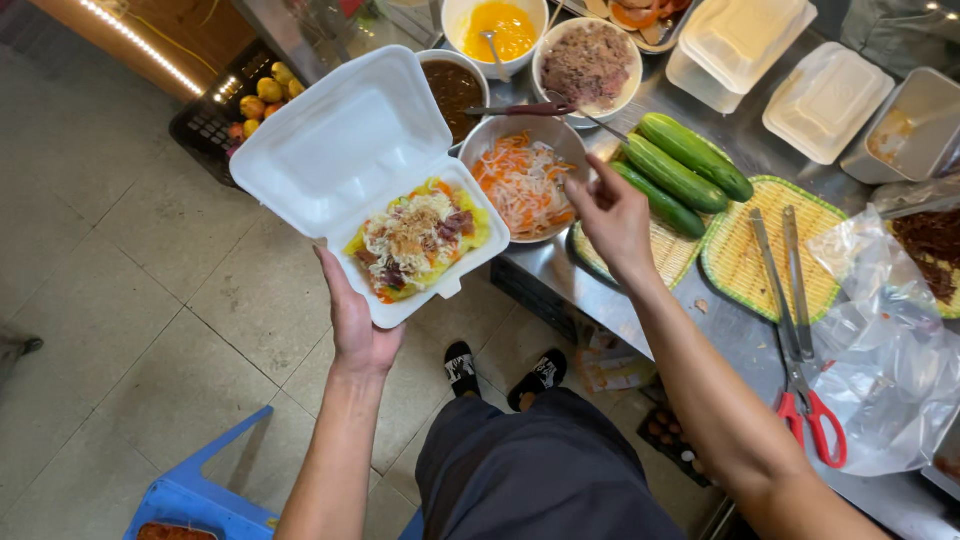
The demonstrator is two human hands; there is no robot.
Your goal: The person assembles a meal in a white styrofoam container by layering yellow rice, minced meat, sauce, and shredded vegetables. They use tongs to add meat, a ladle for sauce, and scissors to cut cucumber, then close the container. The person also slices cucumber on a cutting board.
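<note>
At centre left of the frame we see an open white foam clamshell box [385, 180], its lid tipped back and its tray filled with yellow sticky rice topped with shredded meat and fried bits. The left hand [355, 325] grips the box from beneath, palm under the tray's front edge, holding it out over the tiled floor [130, 290] beside the steel tabletop [735, 335]. The right hand [610, 215] hovers at the rim of a metal bowl of shredded carrot and radish pickle [522, 180], fingers pinched loosely together; we cannot tell whether they hold anything. Above the bowl stand a bowl of dark sauce [453, 85], a bowl of shredded meat [587, 62] and a bowl of orange sauce [498, 28]. Right of the hand, three cucumbers [680, 165] lie across woven yellow trays [740, 255]. Metal tongs [780, 270] and red-handled scissors [815, 420] lie further right, near a clear plastic bag [890, 350]. Stacked foam boxes [790, 60] fill the upper right.
</note>
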